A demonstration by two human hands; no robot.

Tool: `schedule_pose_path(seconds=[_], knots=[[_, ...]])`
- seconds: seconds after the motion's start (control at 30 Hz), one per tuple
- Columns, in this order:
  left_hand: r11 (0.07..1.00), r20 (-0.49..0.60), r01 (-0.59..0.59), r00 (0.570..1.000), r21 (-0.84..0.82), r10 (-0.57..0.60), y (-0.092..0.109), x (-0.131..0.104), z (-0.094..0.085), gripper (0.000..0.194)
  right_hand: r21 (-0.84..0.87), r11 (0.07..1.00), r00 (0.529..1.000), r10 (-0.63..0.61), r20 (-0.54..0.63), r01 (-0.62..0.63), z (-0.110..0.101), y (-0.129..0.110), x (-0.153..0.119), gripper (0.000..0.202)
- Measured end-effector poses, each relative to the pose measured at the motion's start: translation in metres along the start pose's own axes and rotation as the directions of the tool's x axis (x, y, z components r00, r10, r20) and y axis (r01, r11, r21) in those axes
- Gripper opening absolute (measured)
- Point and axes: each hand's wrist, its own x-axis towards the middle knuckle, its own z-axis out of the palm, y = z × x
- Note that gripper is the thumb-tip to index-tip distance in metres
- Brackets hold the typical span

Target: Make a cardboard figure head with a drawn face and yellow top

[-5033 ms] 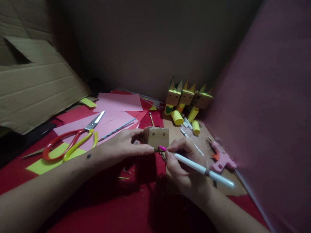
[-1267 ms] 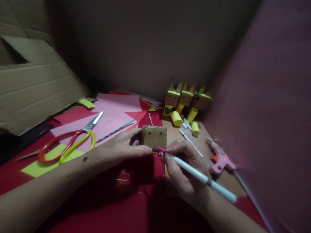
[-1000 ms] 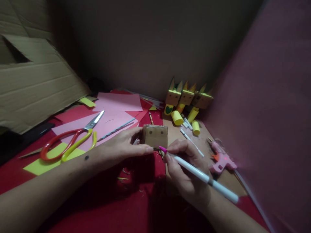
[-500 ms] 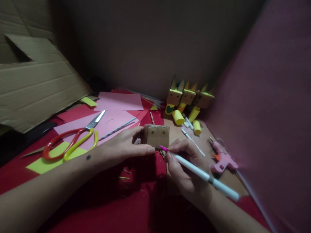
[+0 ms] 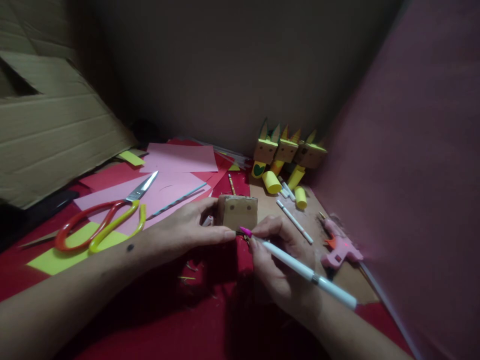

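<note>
My left hand [image 5: 191,225] grips a small brown cardboard box [image 5: 240,215] with two dark dots on its front, thumb along the lower edge. A short white piece [image 5: 207,220], which looks like a marker cap, shows between that hand's thumb and fingers. In my right hand [image 5: 279,260] is a white marker [image 5: 300,267], pinched near its magenta tip. The tip lies at the lower edge of the box's front; whether it touches the cardboard I cannot tell.
Scissors [image 5: 112,215] lie on pink and yellow paper at left, near a striped pencil [image 5: 180,200]. At right are a pink glue gun [image 5: 341,245], yellow paper rolls [image 5: 272,182] and a white pen [image 5: 294,221]. Eared cardboard figures [image 5: 265,150] stand behind. A cardboard sheet [image 5: 56,130] leans at left.
The whole scene sits slightly further left in view. My hands keep their grips, and the marker tip stays close to the box's lower edge.
</note>
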Motion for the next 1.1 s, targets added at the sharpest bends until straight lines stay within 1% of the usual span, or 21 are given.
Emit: schedule_pose_path(seconds=[0.2,0.27,0.37,0.67,0.77,0.9,1.03,1.1], knots=[[1.000,-0.001,0.006,1.000,-0.006,-0.006,-0.0007,0.0002,0.0006,0.070,-0.040,0.999,1.000,0.009,0.006,-0.009,-0.0011,-0.0025,0.0009,0.007],[1.000,0.002,0.001,1.000,-0.014,-0.001,-0.0008,0.0004,0.0008,0.070,-0.063,0.998,1.000,0.010,0.025,-0.008,-0.0018,-0.0041,0.0017,0.007],[0.999,0.004,0.002,1.000,-0.037,-0.002,-0.0009,0.0007,0.0007,0.069,-0.096,0.995,1.000,0.008,0.015,-0.007,-0.0023,-0.0048,0.0024,0.007],[0.999,0.006,-0.005,1.000,-0.040,0.006,-0.0011,0.0006,0.0006,0.067,-0.075,0.997,1.000,0.014,-0.002,-0.014,-0.0008,0.0001,0.0011,0.005],[1.000,-0.020,-0.005,1.000,-0.004,0.005,-0.0013,0.0000,0.0001,0.063,-0.084,0.996,1.000,0.023,-0.009,-0.023,0.0001,0.0014,0.0005,0.004],[0.999,-0.032,-0.010,0.999,0.045,0.012,-0.0008,-0.0015,-0.0007,0.058,-0.122,0.992,1.000,-0.023,-0.018,0.021,-0.0003,0.0009,0.0006,0.006],[0.994,-0.055,0.013,0.998,0.111,-0.007,0.0017,-0.0028,-0.0008,0.061,-0.111,0.993,0.999,-0.047,-0.011,0.045,-0.0014,0.0002,0.0008,0.006],[0.993,-0.062,0.022,0.998,0.119,-0.015,0.0029,-0.0030,-0.0005,0.063,-0.097,0.994,0.999,-0.049,0.002,0.049,-0.0014,0.0007,0.0004,0.006]])
